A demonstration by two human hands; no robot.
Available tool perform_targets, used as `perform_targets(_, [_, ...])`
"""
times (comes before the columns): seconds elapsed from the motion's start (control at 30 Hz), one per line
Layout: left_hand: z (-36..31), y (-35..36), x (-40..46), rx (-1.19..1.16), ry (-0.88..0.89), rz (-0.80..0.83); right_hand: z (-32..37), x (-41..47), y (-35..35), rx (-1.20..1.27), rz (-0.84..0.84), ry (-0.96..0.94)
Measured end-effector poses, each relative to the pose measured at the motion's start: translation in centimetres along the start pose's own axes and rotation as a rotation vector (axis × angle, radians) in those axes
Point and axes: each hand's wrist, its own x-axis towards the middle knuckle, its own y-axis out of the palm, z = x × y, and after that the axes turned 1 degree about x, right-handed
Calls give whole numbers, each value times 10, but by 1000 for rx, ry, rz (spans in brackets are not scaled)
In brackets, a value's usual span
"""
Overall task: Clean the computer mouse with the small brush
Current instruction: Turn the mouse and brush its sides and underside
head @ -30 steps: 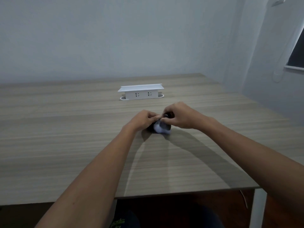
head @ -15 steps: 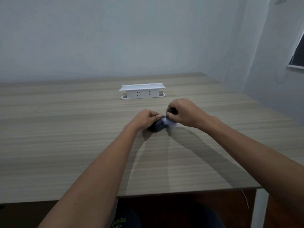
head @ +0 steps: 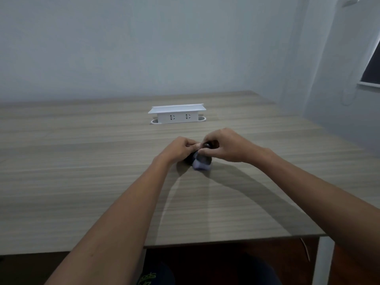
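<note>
A dark computer mouse [head: 188,158] lies on the wooden table [head: 82,182], mostly hidden between my hands. My left hand [head: 177,149] is closed around its left side and holds it down. My right hand [head: 224,145] pinches a small brush by its dark handle [head: 208,144]. The pale bluish bristles [head: 200,163] fan down over the near right of the mouse and touch the table beside it. Motion blur hides the bristles' exact edge.
A white socket box [head: 176,114] with a flat lid stands on the table behind my hands. The table's near edge [head: 226,242] runs above my lap. A wall and a window frame [head: 370,83] stand to the right.
My right hand swept the brush out to the right and up, then back down and left, so the bristles again cover the near side of the mouse. My left hand stayed on the mouse.
</note>
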Motion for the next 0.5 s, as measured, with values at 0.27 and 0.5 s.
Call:
perform_targets(0.27, [2,2,1,-33,-44,9,-24,-3,-4,-48,-125,80])
perform_targets(0.5, [-2,2,1,-17,-45,10,-26,2,1,-79,-104,94])
